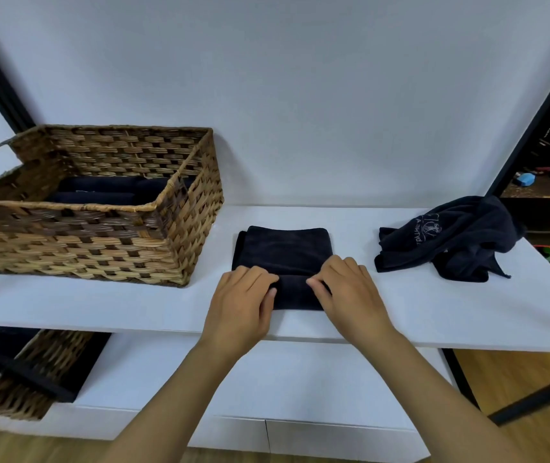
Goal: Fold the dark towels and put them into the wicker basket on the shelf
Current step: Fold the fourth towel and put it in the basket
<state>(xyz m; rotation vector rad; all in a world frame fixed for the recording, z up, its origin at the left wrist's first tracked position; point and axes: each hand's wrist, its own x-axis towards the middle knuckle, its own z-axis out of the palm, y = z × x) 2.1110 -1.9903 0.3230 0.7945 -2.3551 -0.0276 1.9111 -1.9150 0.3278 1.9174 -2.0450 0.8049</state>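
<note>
Both hands meet at the near edge of the half-folded dark towel [282,252] on the shelf [400,312]: left hand [240,302] and right hand [347,295] each take a pinching grip on the turned-up fold to keep it square; wicker basket [100,242] waits left, crumpled towel [447,238] right

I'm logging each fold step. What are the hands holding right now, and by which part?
Both hands, left and right, pinch the near folded edge of the dark towel on the shelf, one at each side.
</note>
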